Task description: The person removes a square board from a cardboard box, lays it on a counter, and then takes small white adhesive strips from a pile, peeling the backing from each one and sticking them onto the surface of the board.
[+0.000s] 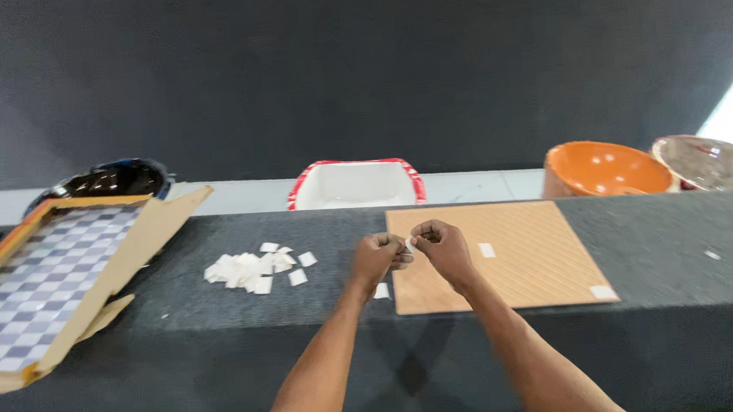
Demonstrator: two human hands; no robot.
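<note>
Here, left hand (pixel 378 255) and right hand (pixel 439 240) fingers pinched on small white piece (pixel 409 244)

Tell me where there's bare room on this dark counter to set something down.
Free: dark mat right of the tan board, below the orange bowl, and the front strip near the forearms. Crowded: white paper pieces and the checkered tray at left.

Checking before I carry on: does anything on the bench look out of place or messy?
A few things. White paper bits lie in a loose heap left of the hands, with strays near the brown board. The checkered box sits askew, flaps open. Both hands pinch one small white piece.
</note>
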